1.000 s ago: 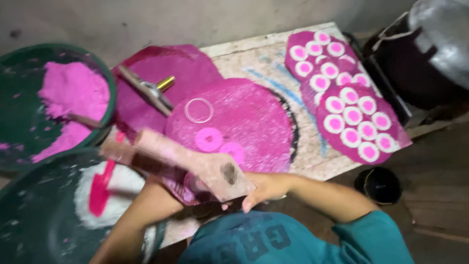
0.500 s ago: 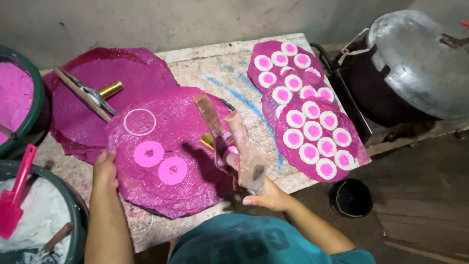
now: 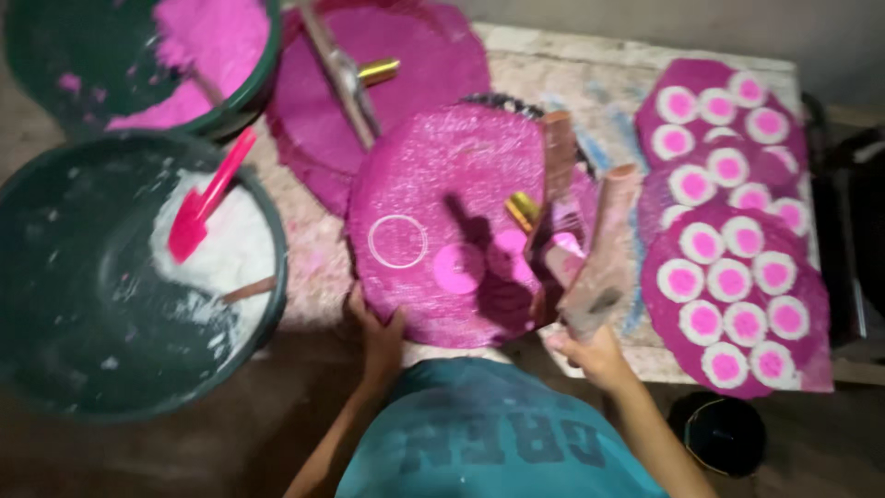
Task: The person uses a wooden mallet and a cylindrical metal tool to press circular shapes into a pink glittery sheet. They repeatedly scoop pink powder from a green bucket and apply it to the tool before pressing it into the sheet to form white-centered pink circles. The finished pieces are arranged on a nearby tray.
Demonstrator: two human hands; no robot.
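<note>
Teal short-sleeved shirt, dark lettering across chest; bare forearms.

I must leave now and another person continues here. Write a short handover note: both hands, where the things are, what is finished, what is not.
Left hand: rests on the near edge of the middle pink mat.
Right hand: grips a wooden press tool, raised over that mat's right side.
Middle mat: two pink discs and one empty white ring.
Done: the mats on the right are full of white-rimmed pink discs.
Left: most of the middle mat is bare; the far mat holds only a second tool.
Tubs at left: pink powder, and white powder with a pink scoop.
</note>
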